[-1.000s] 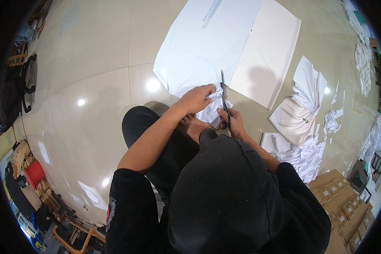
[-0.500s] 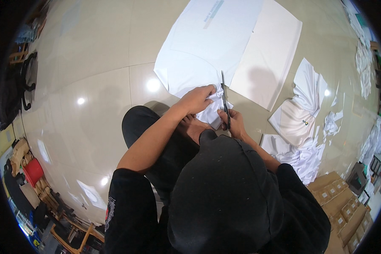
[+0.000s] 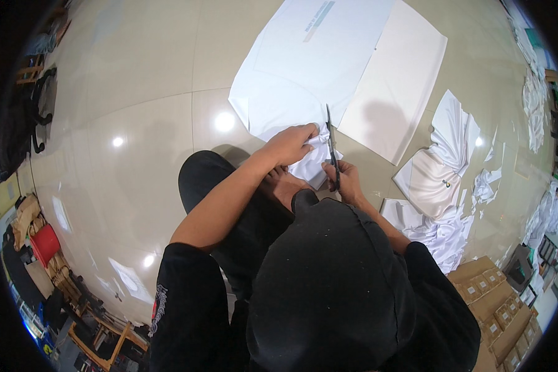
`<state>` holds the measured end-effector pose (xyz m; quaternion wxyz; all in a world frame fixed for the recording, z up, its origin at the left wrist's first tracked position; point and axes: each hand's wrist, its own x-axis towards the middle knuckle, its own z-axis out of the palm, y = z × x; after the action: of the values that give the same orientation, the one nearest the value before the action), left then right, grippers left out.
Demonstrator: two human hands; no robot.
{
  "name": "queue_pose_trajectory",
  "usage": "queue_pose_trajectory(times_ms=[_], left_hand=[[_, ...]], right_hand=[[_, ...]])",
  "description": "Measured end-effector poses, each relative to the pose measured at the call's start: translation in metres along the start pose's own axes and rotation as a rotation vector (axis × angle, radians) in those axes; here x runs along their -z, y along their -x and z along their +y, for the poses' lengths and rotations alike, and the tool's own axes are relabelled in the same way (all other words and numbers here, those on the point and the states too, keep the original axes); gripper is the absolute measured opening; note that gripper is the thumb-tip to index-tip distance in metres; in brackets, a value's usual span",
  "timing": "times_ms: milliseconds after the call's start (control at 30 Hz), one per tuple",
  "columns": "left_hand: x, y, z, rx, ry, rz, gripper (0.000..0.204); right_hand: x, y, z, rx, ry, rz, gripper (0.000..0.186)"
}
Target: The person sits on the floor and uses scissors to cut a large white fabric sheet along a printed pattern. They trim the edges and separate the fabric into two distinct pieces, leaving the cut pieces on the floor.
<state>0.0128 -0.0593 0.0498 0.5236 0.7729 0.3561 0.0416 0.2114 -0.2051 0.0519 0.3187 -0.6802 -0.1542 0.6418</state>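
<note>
A large white cloth (image 3: pixel 304 68) lies spread on the floor ahead of me, its near corner gathered into folds. My left hand (image 3: pixel 290 146) grips those folds between thumb and fingers. Just right of it, my right hand (image 3: pixel 348 183) is closed round the handles of black-handled scissors (image 3: pixel 333 146). The blades point away from me along the right edge of the gathered cloth. Whether they are parted is too fine to tell. Under my left wrist, my bare foot (image 3: pixel 289 189) rests close to the cloth.
A cream cloth panel (image 3: pixel 394 80) adjoins the white one on the right. Farther right lie crumpled white cloth pieces (image 3: pixel 443 170) and small scraps (image 3: pixel 485 185). Cardboard boxes (image 3: pixel 487 297) stand at lower right. A red container (image 3: pixel 44 245) and wooden furniture (image 3: pixel 108 347) line the left.
The whole view has shifted slightly. Both hands keep their grips, and the scissors stay beside the gathered cloth with hardly any visible movement.
</note>
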Motion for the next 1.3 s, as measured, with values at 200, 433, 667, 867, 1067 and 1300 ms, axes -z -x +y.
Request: queue_pose_trajectory(times_ms=[200, 433, 667, 867, 1067, 1300], left_hand=[[-0.001, 0.0, -0.001, 0.008, 0.004, 0.001, 0.035], [0.001, 0.001, 0.002, 0.029, 0.013, -0.007, 0.035], [0.001, 0.001, 0.003, 0.033, 0.004, -0.004, 0.034], [0.002, 0.001, 0.004, 0.041, 0.007, -0.014, 0.034], [0.002, 0.001, 0.004, 0.05, 0.013, -0.012, 0.034], [0.001, 0.0, 0.003, 0.053, 0.007, -0.011, 0.035]], right_hand=[[0.015, -0.002, -0.007, 0.007, 0.073, -0.038, 0.028], [0.035, -0.009, -0.012, -0.001, 0.179, -0.096, 0.024], [0.047, -0.013, -0.022, -0.006, 0.243, -0.136, 0.025], [0.053, -0.013, -0.031, -0.006, 0.286, -0.163, 0.028], [0.057, -0.015, -0.034, -0.008, 0.314, -0.17, 0.026], [0.064, -0.018, -0.042, -0.028, 0.362, -0.187, 0.026]])
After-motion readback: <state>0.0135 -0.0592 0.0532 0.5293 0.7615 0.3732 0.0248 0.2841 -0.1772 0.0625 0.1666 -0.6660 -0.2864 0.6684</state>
